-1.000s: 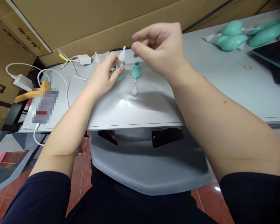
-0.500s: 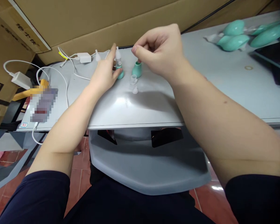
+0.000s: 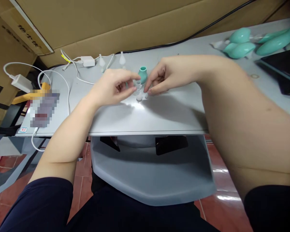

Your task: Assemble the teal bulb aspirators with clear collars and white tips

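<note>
"Room?"
"I've space between hands and the table's [image 3: 120,122] near edge, lower centre."
"Changed?"
"Right hand's [image 3: 164,77] lowered; its grip, I can't tell. Left hand's [image 3: 116,85] fingers apart, beside clear cup [image 3: 138,84], centre."

On desk [image 3: 116,122], midfield: base [image 3: 142,75] placed behind cup [image 3: 138,83], small tip [image 3: 139,97] placed before cup, trio flanked: left hand [image 3: 113,84] to left, right hand [image 3: 165,75] to right. Farther back, left of base: two nozzles [image 3: 122,59] stood apart. Left again: charger [image 3: 87,61] laid. Far right: bulbs [image 3: 241,50] grouped. Desk backed by cardboard [image 3: 106,19].
</note>
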### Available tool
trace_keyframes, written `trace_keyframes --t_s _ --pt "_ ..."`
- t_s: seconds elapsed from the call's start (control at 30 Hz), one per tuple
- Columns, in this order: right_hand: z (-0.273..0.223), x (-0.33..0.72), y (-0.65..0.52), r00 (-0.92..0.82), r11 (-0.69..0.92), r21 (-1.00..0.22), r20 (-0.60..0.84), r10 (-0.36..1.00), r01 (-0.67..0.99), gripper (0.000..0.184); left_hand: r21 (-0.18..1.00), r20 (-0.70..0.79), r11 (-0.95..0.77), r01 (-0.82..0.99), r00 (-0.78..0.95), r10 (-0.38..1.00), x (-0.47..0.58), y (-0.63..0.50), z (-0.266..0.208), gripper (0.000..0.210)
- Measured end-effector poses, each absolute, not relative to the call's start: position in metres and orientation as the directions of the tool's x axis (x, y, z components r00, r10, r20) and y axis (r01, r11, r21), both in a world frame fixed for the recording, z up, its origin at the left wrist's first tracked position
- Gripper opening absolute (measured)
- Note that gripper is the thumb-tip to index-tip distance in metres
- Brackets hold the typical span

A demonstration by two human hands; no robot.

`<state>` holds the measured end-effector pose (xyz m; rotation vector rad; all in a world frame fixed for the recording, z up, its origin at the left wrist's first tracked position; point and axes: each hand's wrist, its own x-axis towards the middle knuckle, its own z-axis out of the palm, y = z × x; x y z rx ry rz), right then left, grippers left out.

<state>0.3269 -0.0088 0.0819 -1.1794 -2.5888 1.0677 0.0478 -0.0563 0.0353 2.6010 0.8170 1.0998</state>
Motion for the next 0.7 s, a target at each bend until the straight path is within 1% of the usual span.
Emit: trace_keyframes --t_s 0.03,0.07,0.1,0.27,0.43,0.5,0.6,0.7 --pt "0.078 0.329 -0.006 -0.68 0.449 -0.599 -0.232 0.696 0.663 0.013 0.395 0.549 -0.824 0.407 0.614 0.567 0.048 -0.057 0.034 0.031" --pt "0.074 0.33 -0.005 -0.672 0.43 -0.611 -0.236 0.702 0.665 0.013 0.407 0.515 -0.82 0.403 0.64 0.57 0.049 -0.058 0.033 0.032" --pt "0.071 0.331 -0.005 -0.667 0.427 -0.595 -0.261 0.698 0.681 0.013 0.418 0.498 -0.819 0.393 0.655 0.569 0.049 -0.059 0.033 0.033" --pt "0.066 0.328 -0.014 -0.677 0.458 -0.609 -0.183 0.713 0.647 0.022 0.427 0.416 -0.816 0.39 0.716 0.56 0.054 -0.059 0.033 0.03" --pt "0.065 0.324 -0.018 -0.679 0.503 -0.579 -0.124 0.723 0.642 0.021 0.368 0.332 -0.784 0.5 0.716 0.613 0.062 -0.054 0.028 0.025" --pt "0.064 0.324 -0.017 -0.683 0.504 -0.575 -0.135 0.718 0.644 0.02 0.342 0.317 -0.785 0.516 0.724 0.613 0.063 -0.052 0.026 0.02" --pt "0.06 0.323 -0.016 -0.689 0.501 -0.576 -0.157 0.708 0.646 0.021 0.347 0.335 -0.794 0.5 0.724 0.603 0.064 -0.051 0.024 0.007" --pt "0.058 0.323 -0.016 -0.688 0.513 -0.558 -0.153 0.709 0.652 0.024 0.372 0.382 -0.809 0.455 0.719 0.58 0.063 -0.052 0.025 0.009"
